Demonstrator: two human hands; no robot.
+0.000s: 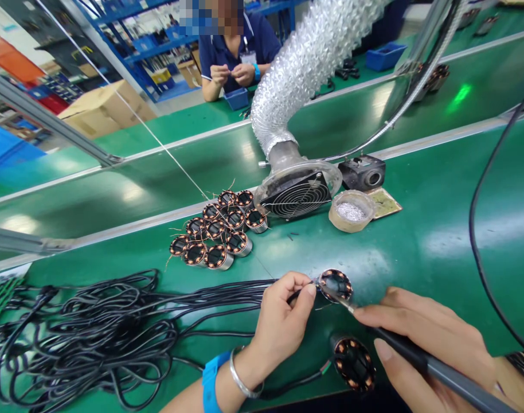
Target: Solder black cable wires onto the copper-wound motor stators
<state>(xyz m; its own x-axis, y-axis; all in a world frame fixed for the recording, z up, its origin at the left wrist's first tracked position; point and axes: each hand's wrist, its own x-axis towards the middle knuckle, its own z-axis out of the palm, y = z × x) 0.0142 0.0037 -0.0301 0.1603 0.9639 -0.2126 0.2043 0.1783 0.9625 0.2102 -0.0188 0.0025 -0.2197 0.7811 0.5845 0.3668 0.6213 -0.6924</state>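
Observation:
My left hand (284,312), with a blue band and a metal bangle at the wrist, pinches the end of a black cable (293,296) beside a ring-shaped copper-wound stator (336,284). In my right hand (434,338) is a dark pen-like tool (421,358) with a thin metal tip, which reaches to the near left rim of that stator. A second stator (354,363) lies nearer to me, with a cable at its left whose coloured wires show.
Several stators (216,228) stand grouped left of a round fan hood (298,192) on a silver duct. Right of it sits a round tub (352,211). Coiled black cables (98,338) cover the left. A person (240,51) works across the line.

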